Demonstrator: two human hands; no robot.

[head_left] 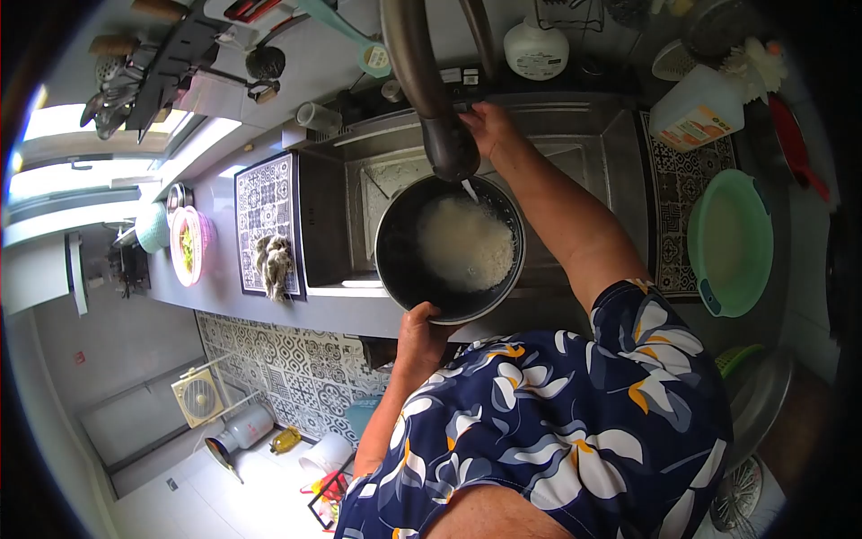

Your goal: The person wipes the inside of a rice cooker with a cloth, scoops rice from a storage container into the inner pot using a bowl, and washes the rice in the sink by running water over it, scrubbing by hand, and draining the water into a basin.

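My left hand (424,331) grips the near rim of a dark round pot (401,262), thumb over the edge. White rice grains (496,267) lie in cloudy water inside it, bunched toward the right. The pot is held over the front part of the metal sink (575,180). Above it hangs a dark faucet (449,148), and a thin stream of water (470,189) runs from its head into the pot. My right hand (489,128) reaches past the faucet head with its fingers curled at the faucet; the fingertips are partly hidden behind it.
Left of the sink, a grey rag (273,266) lies on a patterned mat (266,193), near a pink basket (199,244) of greens. On the right stand a green basin (734,242) and a large plastic bottle (698,110). A white round container (536,49) sits behind the sink.
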